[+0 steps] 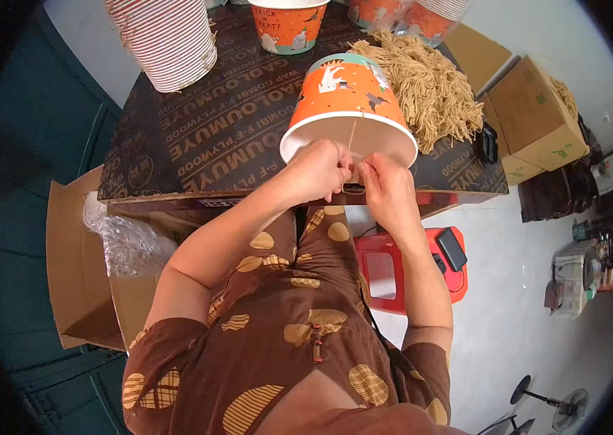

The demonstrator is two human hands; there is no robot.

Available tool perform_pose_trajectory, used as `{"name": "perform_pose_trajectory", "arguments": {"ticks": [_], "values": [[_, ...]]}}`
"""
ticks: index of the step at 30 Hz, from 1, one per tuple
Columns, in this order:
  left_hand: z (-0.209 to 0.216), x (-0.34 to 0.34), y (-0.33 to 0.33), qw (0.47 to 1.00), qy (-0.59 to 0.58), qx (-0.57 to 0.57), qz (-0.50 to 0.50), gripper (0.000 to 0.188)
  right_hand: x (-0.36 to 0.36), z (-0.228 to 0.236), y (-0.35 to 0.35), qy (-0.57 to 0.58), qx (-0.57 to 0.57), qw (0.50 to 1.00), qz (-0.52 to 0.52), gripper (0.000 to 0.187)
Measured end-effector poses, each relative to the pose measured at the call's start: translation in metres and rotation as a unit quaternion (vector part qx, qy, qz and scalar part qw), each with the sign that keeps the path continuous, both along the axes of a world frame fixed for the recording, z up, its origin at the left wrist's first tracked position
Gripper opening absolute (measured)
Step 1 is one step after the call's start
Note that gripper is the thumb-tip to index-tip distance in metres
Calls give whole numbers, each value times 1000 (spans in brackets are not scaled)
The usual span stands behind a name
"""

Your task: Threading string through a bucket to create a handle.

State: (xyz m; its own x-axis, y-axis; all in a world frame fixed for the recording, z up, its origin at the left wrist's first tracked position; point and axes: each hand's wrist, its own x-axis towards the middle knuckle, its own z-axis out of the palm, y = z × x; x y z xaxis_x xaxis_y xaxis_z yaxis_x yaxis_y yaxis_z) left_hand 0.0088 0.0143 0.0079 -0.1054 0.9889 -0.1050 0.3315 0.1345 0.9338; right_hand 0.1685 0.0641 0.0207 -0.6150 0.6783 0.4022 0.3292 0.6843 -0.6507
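An orange paper bucket [350, 90] with a white rim and printed figures lies tipped at the table's front edge, its open mouth toward me. Tan twine [352, 134] runs over its rim and down to my hands. My left hand [323, 170] is closed, pinching the twine in front of the mouth. Close beside it on the right, my right hand [386, 185] pinches the twine too. A small loop of twine shows between and below the fingers. The inside of the bucket is partly hidden by my hands.
The dark printed plywood table [198, 138] carries a tall stack of paper buckets [165, 43], another orange bucket [290, 25] and a heap of tan twine [430, 90]. A cardboard box [78, 254] with clear plastic stands left; a red stool [383, 272] stands below the table.
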Motion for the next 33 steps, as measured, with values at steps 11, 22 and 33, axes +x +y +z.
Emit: {"name": "perform_pose_trajectory", "arguments": {"ticks": [11, 22, 33], "values": [[10, 4, -3, 998, 66, -3, -19, 8, 0, 10, -13, 6, -48, 999, -24, 12], [-3, -5, -4, 997, -72, 4, -16, 9, 15, 28, -87, 82, 374, 905, 187, 33], [-5, -10, -6, 989, -139, 13, -50, 10, -1, -30, -34, 41, 35, 997, -63, 23]]}}
